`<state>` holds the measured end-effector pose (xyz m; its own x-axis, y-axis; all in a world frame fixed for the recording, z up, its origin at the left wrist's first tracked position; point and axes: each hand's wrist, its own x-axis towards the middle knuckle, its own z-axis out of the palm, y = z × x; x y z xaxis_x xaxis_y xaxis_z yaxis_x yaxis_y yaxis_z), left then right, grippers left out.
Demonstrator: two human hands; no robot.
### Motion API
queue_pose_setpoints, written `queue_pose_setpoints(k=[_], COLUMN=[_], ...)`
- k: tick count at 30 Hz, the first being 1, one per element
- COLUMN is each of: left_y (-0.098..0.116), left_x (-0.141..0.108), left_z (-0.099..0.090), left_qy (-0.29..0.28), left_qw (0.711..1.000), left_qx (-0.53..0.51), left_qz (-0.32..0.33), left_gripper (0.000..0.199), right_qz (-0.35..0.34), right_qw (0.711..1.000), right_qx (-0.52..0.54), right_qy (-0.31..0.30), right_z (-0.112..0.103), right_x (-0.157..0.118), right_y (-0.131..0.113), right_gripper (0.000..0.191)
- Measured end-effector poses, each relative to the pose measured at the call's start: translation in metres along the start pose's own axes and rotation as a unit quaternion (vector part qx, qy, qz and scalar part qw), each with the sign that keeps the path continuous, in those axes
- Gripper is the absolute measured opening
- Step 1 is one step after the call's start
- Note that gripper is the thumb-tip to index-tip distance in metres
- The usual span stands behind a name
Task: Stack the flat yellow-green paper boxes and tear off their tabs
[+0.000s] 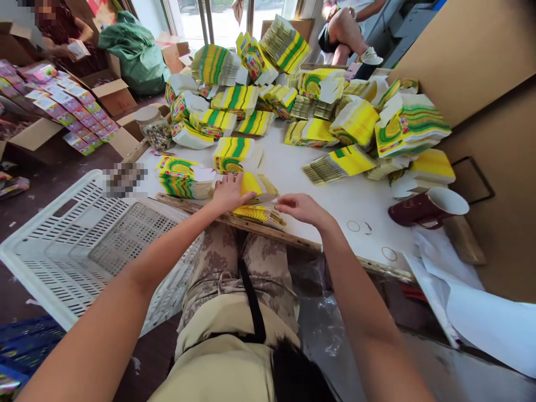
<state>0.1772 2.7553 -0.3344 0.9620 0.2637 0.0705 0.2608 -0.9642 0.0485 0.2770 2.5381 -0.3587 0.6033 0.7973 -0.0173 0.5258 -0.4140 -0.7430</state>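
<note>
Yellow cartons (260, 214) lie lengthwise along the worktop (335, 204) edge, the left hand (228, 194) spread over their left end, the right hand (302, 209) beside the other, its narrow grip holding what one cannot tell.

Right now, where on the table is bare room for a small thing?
Bare tabletop lies between the right hand and the maroon mug, in front of the fanned stack; thin rings lie nearby. Yellow-green stacks crowd the far side.
</note>
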Motion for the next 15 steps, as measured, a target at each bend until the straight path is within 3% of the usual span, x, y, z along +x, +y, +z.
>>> queue_pose_setpoints(k=[2,4,10,15], left_y=[0.0,0.0,0.0,0.0], left_x=[0.0,0.0,0.0,0.001], left_z=[0.0,-0.001,-0.001,-0.001], left_qy=[0.002,0.0,0.001,-0.008], left_qw=[1.0,1.0,1.0,1.0], left_qx=[0.002,0.005,0.007,0.006], left_qz=[0.001,-0.003,0.0,-0.007], left_gripper=[0.074,0.074,0.074,0.075], right_qz=[0.005,-0.003,-0.045,-0.043], right_qw=[0.994,0.983,0.948,0.946], right_qx=[-0.041,-0.116,-0.253,-0.286], right_qy=[0.101,0.143,0.189,0.145], right_z=[0.007,0.015,0.025,0.022], right_x=[0.005,0.008,0.004,0.009], right_y=[-0.002,-0.005,-0.01,-0.015], right_gripper=[0.031,0.029,0.022,0.021])
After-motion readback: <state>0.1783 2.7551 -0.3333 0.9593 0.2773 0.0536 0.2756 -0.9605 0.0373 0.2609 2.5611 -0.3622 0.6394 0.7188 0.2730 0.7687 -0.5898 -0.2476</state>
